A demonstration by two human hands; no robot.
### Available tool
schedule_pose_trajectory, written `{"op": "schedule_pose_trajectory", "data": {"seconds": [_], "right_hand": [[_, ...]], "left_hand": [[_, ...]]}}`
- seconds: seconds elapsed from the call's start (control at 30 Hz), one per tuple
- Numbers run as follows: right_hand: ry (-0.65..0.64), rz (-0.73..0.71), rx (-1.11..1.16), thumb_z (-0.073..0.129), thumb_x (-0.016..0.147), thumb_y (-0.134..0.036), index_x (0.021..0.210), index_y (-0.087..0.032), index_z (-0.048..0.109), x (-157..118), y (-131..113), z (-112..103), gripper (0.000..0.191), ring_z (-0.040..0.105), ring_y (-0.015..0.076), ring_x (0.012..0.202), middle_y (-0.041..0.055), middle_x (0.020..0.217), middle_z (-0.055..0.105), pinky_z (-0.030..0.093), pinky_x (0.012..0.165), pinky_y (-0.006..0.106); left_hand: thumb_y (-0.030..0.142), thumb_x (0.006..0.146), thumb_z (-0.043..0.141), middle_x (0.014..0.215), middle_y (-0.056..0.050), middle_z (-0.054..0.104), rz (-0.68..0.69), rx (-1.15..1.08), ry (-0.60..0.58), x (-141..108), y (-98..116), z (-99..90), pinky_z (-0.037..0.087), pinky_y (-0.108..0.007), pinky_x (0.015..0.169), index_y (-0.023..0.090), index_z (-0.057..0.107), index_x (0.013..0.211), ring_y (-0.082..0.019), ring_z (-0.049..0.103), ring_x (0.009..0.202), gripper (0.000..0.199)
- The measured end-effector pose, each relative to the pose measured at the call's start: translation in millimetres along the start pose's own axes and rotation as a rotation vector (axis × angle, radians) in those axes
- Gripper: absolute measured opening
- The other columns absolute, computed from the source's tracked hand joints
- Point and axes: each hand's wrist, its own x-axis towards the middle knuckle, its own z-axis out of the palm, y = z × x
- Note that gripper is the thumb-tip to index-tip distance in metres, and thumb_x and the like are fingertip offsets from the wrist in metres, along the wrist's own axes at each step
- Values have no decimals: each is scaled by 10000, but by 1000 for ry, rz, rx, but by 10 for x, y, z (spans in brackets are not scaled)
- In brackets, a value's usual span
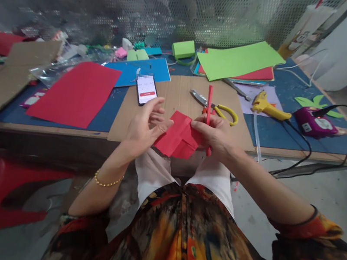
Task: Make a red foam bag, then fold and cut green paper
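Observation:
A creased red paper piece (pixel 177 136) is held in front of me at the table's front edge. My right hand (pixel 214 134) pinches its right side between thumb and fingers. A narrow red strip (pixel 210 103) stands up from that same hand, its lower end showing below the fingers. My left hand (pixel 147 128) is at the paper's left edge, thumb touching it, the other fingers raised and apart. Just beyond my right hand lie scissors with yellow handles (pixel 230 114) on brown cardboard (pixel 176 87).
A lit phone (pixel 146 90) lies behind my left hand. Red sheet (pixel 77 92) at left, blue sheet (pixel 156 72) and green sheet (pixel 240 59) behind. Right: yellow glue gun (pixel 271 107), purple box (pixel 314 122), black cables hanging over the edge.

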Motion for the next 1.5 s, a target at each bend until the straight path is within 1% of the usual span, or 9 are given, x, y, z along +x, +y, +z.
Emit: {"op": "schedule_pose_trajectory", "data": {"seconds": [0.3,0.43,0.57,0.77,0.93,1.07,1.17,1.27,1.5], "right_hand": [[66,34,-80,879,783,-455,701,-231,562,193,91,-45,397,364,70,411,-81,487,451,242,387,230],[13,181,-13,847,868,-620,843,-234,573,77,49,-247,474,338,64,375,-103,516,454,255,355,210],[-56,260,59,800,938,-459,909,-226,592,-88,64,-398,313,465,89,381,-65,584,594,358,345,209],[-149,259,160,768,956,-440,951,-220,611,-225,114,-381,270,624,138,431,-13,666,717,498,406,245],[-262,145,129,765,949,-598,949,-241,562,-386,28,-132,411,688,142,532,-12,749,743,566,521,262],[-345,-97,-222,593,1021,-720,879,-235,580,-394,-72,-138,506,673,159,646,23,782,710,550,634,303],[-171,-384,-694,577,1066,-610,798,-227,639,-180,-131,-456,471,582,174,708,35,742,640,470,718,329],[33,-513,-1029,608,1048,-440,893,-219,680,149,-86,-813,279,573,209,776,84,892,687,433,748,361],[116,-653,-1330,567,1038,-310,919,-205,716,394,19,-1058,217,613,257,896,134,987,695,464,784,383]], "left_hand": [[366,756,837,929,-9,677,-191,-182,-126,169,-207,14,554,-268,725,172,613,1378,-148,667,789,689],[307,727,803,995,-68,745,-242,-110,-396,481,-228,-136,561,-297,759,144,725,1233,-179,697,857,538],[279,764,760,1063,-88,788,-88,251,-570,736,-217,-222,551,-315,815,162,797,1170,-203,700,911,424],[305,937,662,1168,-138,793,118,570,-222,531,8,-133,535,-438,1075,168,823,1157,-291,704,1143,305],[552,993,686,1000,-98,815,63,81,-204,-5,306,287,609,-347,822,181,816,994,-234,741,908,393],[567,980,715,843,-58,768,-112,-209,-159,-134,342,460,636,-335,756,204,770,872,-213,746,830,383],[575,947,752,850,-53,777,-235,-348,-133,-61,311,337,659,-322,710,189,744,954,-192,754,754,385],[511,899,809,719,3,713,-281,-303,-188,32,290,176,584,-251,548,188,724,1040,-135,664,560,363],[407,942,738,560,30,607,-289,-93,-283,161,308,88,369,-186,405,206,648,781,-74,478,413,273]]}}
